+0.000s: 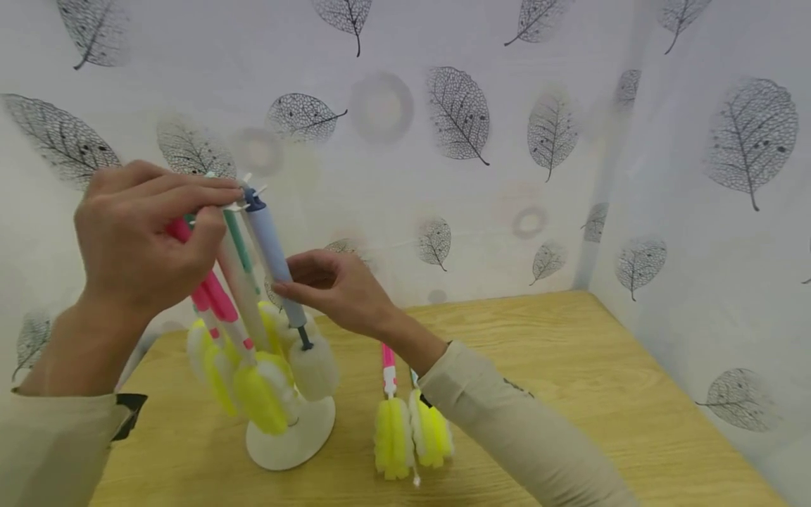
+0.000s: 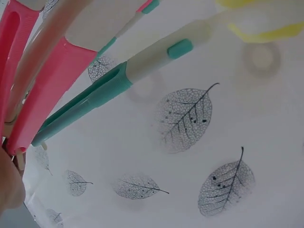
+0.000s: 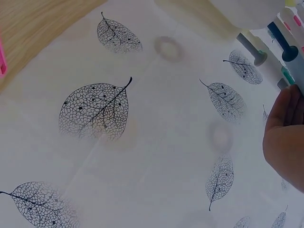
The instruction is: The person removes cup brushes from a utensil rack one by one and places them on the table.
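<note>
Pinching the blue-handled brush with the right hand, at nine o'clock in the head view. With the left hand, touching the white hooks at ten o'clock from the right hand; not being able to tell whether grasping them. Seeing two yellow-and-white brushes lying at six o'clock on the wooden table.

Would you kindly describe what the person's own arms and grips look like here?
The long beige fabric left sleeve has a small flat black piece at its cuff. The matching beige fabric right sleeve bears a small dark mark, too blurred to identify. Both leave the wrists bare; the ungloved left grip and ungloved right grip are human hands.
</note>
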Available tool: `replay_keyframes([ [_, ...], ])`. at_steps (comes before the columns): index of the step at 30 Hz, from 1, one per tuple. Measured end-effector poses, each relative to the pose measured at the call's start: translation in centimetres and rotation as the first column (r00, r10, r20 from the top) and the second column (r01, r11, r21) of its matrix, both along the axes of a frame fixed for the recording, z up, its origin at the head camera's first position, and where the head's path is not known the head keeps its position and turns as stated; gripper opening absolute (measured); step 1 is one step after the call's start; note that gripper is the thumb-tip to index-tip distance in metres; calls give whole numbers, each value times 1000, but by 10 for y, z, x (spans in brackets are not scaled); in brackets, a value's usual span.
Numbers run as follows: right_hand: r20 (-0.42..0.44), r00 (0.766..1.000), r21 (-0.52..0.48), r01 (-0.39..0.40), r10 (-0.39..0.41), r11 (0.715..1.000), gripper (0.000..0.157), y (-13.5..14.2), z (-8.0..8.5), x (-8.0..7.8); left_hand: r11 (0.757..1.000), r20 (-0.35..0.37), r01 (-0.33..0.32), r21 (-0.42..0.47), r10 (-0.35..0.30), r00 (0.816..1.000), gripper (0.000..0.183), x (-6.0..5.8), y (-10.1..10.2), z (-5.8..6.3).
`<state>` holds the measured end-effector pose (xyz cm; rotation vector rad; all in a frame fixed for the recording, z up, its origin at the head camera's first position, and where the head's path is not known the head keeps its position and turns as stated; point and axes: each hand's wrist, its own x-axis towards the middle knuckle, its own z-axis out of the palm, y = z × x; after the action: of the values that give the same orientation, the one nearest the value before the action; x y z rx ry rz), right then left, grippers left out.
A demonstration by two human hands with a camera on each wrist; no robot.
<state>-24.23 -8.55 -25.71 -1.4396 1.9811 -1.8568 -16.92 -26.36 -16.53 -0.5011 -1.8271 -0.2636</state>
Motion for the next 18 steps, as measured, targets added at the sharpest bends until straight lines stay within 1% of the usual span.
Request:
replay_keyframes([
  [2,-11,1000,-3,26,-26,1000,27,2,-1,0,996,-15,-62,-69,61,998,49,1,2,1],
  [5,-20,998,-9,63,-63,998,27,5,-1,-1,980,-24,-134,-144,132,991,52,4,8,3],
  [7,-19,997,-11,81,-81,997,27,8,0,-1,969,-22,-179,-172,178,984,54,6,12,4],
  [10,-12,996,-39,92,-93,995,27,14,3,-3,955,-24,-231,-184,230,973,53,7,19,5],
  [14,9,993,-82,119,-119,990,25,28,6,-5,944,-11,-272,-184,275,961,51,6,28,4],
  [18,37,985,-103,171,-168,980,24,46,7,-10,934,-4,-327,-142,329,944,60,3,35,0],
])
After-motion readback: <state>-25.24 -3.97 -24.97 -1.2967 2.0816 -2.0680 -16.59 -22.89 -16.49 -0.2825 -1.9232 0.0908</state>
